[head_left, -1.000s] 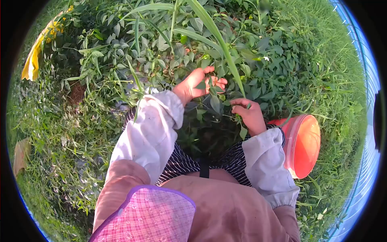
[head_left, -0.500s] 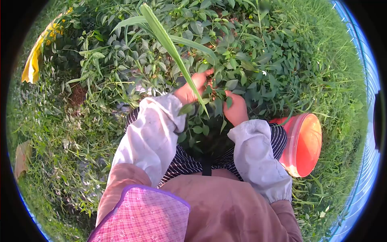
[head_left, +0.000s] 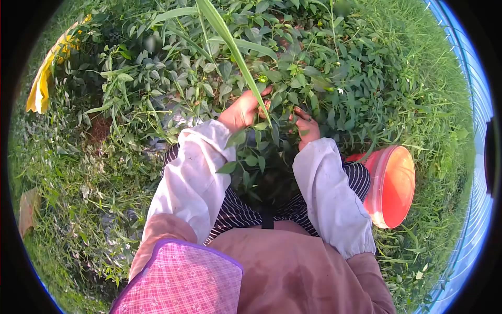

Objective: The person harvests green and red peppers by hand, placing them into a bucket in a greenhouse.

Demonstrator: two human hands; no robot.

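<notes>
My left hand [head_left: 241, 111] reaches into the leafy green plants [head_left: 295, 78], fingers curled inward among the stems, with the tips partly covered by leaves. Opposite it, my right hand [head_left: 307, 129] is at the same foliage, its fingers bent and pinched together; what lies between them is too small to make out. A long grass blade [head_left: 230, 42] crosses in front of my left fingers. A small light-green round fruit or bud [head_left: 262, 78] shows just above the left hand. Leafy sprigs hang between my wrists, over my lap.
A red-orange bucket [head_left: 370, 188] leans on its side by my right knee, its mouth facing right. Yellow cloth or plastic [head_left: 41, 91] lies at the upper left. Grass [head_left: 439, 104] grows at the right, beside a blue-white curved edge [head_left: 478, 125].
My right hand has moved slightly up and turned, with its fingers now more visible. My left hand has shifted a little left. The whole view has tilted slightly.
</notes>
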